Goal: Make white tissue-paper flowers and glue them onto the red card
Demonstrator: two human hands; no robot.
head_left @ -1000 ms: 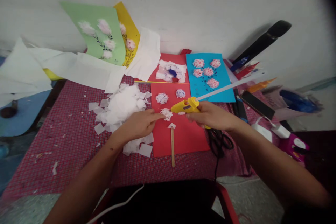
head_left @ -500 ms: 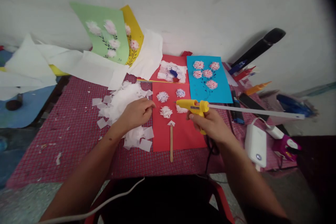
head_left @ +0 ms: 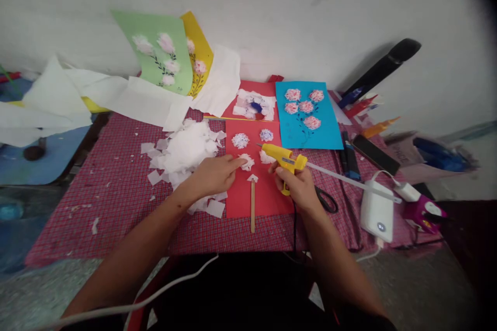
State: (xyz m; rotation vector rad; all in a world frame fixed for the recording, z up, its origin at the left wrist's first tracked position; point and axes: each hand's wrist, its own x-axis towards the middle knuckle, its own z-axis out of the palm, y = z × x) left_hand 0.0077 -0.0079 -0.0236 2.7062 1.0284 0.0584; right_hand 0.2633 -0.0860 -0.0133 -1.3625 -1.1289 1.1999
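My right hand is closed round the handle of a yellow glue gun, whose nozzle points left over the red paper. A long white glue stick juts from its back. With the index finger stretched out and the others curled, my left hand reaches the edge of a white tissue-paper flower; it appears to hold nothing. Two purple-dotted flowers sit above it. Another white flower lies partly behind the glue gun. Below, a wooden stick has a small paper piece at its tip.
A heap of white tissue squares lies left of the red paper. Blue paper with pink flowers lies behind right. Green paper leans on the wall. A white power bank, a phone and cables are on the right.
My left hand has moved right, its index finger now extended to the white flower. The glue gun has tilted, its glue stick now sloping down to the right over the power bank.
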